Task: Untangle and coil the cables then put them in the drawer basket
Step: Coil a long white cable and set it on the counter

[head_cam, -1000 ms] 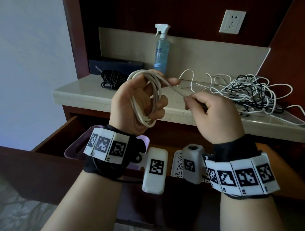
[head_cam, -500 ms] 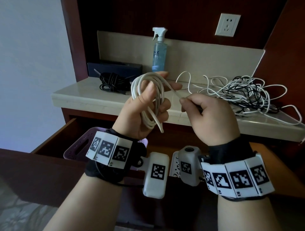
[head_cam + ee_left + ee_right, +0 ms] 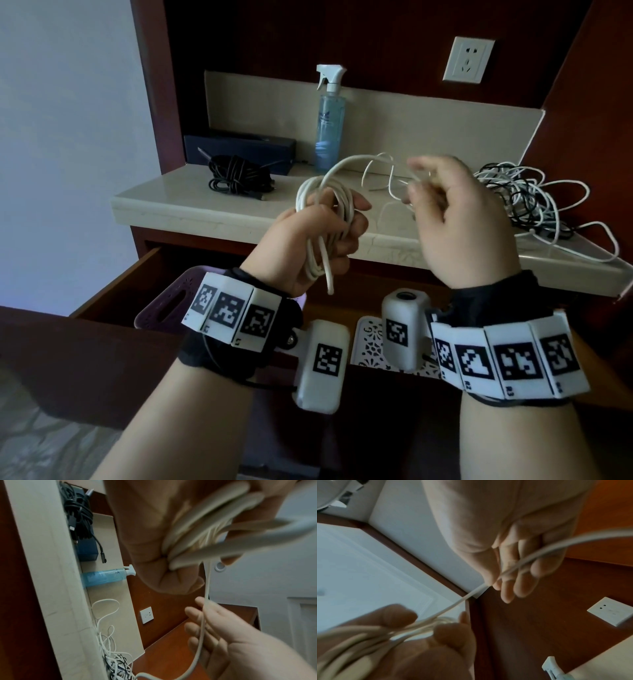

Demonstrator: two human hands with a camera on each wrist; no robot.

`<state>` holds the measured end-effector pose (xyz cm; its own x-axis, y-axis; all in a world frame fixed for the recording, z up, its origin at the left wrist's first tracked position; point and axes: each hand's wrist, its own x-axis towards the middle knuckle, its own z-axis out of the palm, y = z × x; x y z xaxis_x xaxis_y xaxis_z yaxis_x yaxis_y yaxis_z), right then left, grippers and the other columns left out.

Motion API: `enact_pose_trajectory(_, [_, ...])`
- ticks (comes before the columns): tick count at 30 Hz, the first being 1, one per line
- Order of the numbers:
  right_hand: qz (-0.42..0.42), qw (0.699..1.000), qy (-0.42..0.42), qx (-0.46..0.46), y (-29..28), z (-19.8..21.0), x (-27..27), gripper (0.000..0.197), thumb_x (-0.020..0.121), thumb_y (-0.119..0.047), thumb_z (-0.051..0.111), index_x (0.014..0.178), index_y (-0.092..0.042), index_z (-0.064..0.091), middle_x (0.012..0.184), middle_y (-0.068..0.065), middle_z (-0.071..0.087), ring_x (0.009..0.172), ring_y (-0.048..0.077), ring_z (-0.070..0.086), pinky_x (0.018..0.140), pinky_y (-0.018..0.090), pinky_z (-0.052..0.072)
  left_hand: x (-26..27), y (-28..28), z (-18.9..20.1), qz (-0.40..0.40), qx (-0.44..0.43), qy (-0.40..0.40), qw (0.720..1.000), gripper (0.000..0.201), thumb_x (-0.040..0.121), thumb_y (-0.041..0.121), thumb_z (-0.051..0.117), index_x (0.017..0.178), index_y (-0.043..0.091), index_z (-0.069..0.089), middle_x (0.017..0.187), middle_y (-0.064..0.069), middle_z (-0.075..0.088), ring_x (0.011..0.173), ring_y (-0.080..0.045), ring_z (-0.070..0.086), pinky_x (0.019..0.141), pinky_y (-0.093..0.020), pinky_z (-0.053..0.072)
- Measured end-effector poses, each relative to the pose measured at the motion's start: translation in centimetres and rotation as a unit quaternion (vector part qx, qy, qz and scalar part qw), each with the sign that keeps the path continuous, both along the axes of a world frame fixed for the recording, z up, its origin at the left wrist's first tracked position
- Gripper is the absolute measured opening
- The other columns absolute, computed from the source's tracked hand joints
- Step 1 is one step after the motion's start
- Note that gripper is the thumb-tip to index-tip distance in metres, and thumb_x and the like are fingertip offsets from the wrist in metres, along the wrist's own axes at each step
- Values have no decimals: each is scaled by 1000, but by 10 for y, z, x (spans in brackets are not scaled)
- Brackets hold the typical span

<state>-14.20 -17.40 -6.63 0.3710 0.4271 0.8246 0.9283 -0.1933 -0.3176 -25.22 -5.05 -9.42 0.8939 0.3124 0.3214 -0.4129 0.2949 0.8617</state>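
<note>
My left hand (image 3: 342, 226) grips a coil of white cable (image 3: 310, 192) in front of the counter edge, with a loose end hanging below the fist. From the coil the cable arcs up and right to my right hand (image 3: 421, 192), which pinches it between thumb and fingers (image 3: 503, 572). The left wrist view shows the coil (image 3: 197, 524) bunched in the left fist, and the strand running down across the right hand's fingers (image 3: 214, 628). A tangle of white and black cables (image 3: 524, 198) lies on the counter at the right. A purple basket (image 3: 161, 308) sits in the open drawer below.
A tied black cable bundle (image 3: 236, 178) lies at the counter's left, in front of a dark blue box (image 3: 239, 150). A blue spray bottle (image 3: 330, 126) stands at the back. A white patterned basket (image 3: 370, 342) is in the drawer. A wall socket (image 3: 469, 60) is above.
My right hand has risen and moved right, away from the left hand, drawing the cable into a wide arc. The left hand has tilted the coil lower and still grips it.
</note>
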Motion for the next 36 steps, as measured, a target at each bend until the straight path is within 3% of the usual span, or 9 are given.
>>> enact_pose_trajectory(3, [74, 995, -46, -42, 5, 5, -8, 32, 94, -25, 46, 124, -19, 57, 101, 1, 63, 86, 16, 58, 71, 28, 44, 0, -1, 0, 38, 41, 19, 998, 34, 55, 14, 57, 89, 12, 63, 75, -6, 50, 57, -13, 41, 45, -21, 33])
enact_pose_trajectory(9, [71, 993, -96, 12, 14, 31, -9, 25, 84, -39, 56, 86, -21, 72, 71, -9, 52, 66, 8, 45, 56, 28, 36, -1, -6, 0, -10, 82, 54, 995, 39, 54, 19, 63, 91, 10, 60, 72, -4, 55, 55, -12, 46, 44, -20, 35])
enact_pose_trajectory(13, [72, 995, -44, 52, 20, 38, -9, 24, 82, -35, 61, 90, -18, 75, 79, -2, 68, 74, 16, 61, 65, 34, 50, -4, -4, 1, -33, 86, 62, 994, 44, 53, 18, 65, 95, 7, 59, 73, -6, 55, 54, -12, 46, 44, -17, 35])
enact_pose_trajectory(18, [68, 997, 1, 19, 30, 33, -6, 22, 82, -37, 65, 91, -20, 75, 73, -10, 65, 65, 6, 56, 62, 22, 44, -5, -2, 0, -53, 64, 60, 995, 39, 53, 13, 62, 91, 6, 58, 75, -11, 49, 51, -12, 44, 41, -15, 35])
enact_pose_trajectory(21, [73, 997, 6, -18, 31, 34, 0, 21, 85, -34, 64, 96, -19, 74, 78, -12, 65, 68, 4, 56, 64, 16, 41, -6, 0, 1, -65, 24, 31, 997, 39, 53, 9, 51, 92, 4, 55, 77, -13, 49, 53, -14, 41, 42, -15, 33])
enact_pose_trajectory(24, [104, 992, -35, -68, 30, 30, 6, 25, 92, -19, 54, 112, -15, 68, 92, 3, 67, 83, 11, 56, 72, 16, 38, -7, 4, 8, -38, -40, -14, 998, 36, 60, 4, 35, 92, 3, 52, 84, -12, 55, 52, -13, 40, 40, -15, 28])
enact_pose_trajectory(27, [113, 990, -19, -83, 20, 19, 13, 32, 94, -10, 47, 124, -17, 58, 95, -6, 59, 79, 5, 50, 76, 16, 41, -8, 12, 13, 6, -97, -69, 993, 41, 65, 6, 27, 96, 4, 54, 98, -11, 59, 51, -13, 38, 42, -16, 22])
enact_pose_trajectory(31, [122, 992, 3, 43, 5, 1, 13, 18, 90, -9, 56, 100, -23, 60, 85, -13, 60, 75, 2, 58, 70, 17, 48, -7, 11, 11, 11, -123, -89, 988, 50, 65, 7, 31, 109, 4, 55, 108, -8, 62, 51, -12, 40, 43, -16, 24])
enact_pose_trajectory(36, [124, 991, -21, 40, 8, -13, 2, 12, 85, -11, 59, 91, -11, 69, 80, -3, 66, 72, 6, 56, 67, 12, 42, 0, -2, 6, -32, -112, -97, 988, 58, 59, 6, 52, 117, 5, 52, 117, -8, 58, 56, -12, 42, 43, -17, 26])
